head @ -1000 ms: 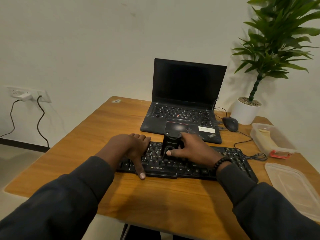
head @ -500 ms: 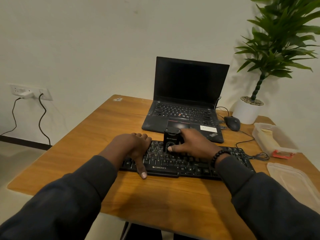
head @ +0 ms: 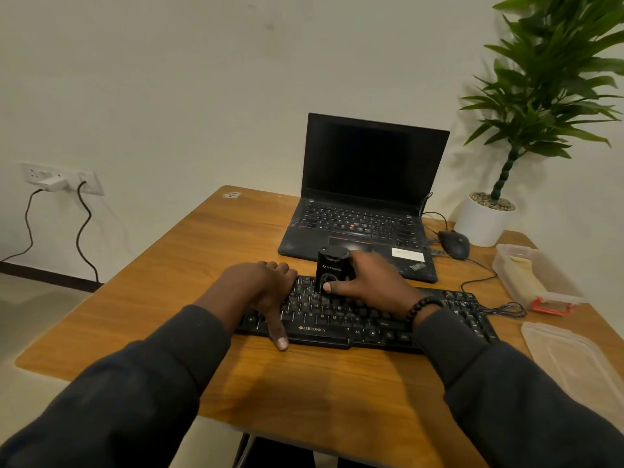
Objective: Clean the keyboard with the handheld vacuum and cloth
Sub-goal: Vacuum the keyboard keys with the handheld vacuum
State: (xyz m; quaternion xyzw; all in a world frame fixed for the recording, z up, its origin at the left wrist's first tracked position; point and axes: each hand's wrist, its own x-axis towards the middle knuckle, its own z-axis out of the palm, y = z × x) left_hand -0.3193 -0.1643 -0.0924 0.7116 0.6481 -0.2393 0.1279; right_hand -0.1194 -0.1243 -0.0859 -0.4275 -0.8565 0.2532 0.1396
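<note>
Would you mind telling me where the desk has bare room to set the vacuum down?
Bare wood lies left of the laptop and keyboard, out to the desk's left edge, and along the near edge under the sleeves. The right side is crowded: mouse, cables, plant pot, plastic container and lid.

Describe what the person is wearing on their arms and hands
Both arms are covered by long dark grey sleeves reaching the wrists. The right wrist carries a bracelet of round dark beads. The left hand and right hand are bare, with no gloves or rings visible.
</note>
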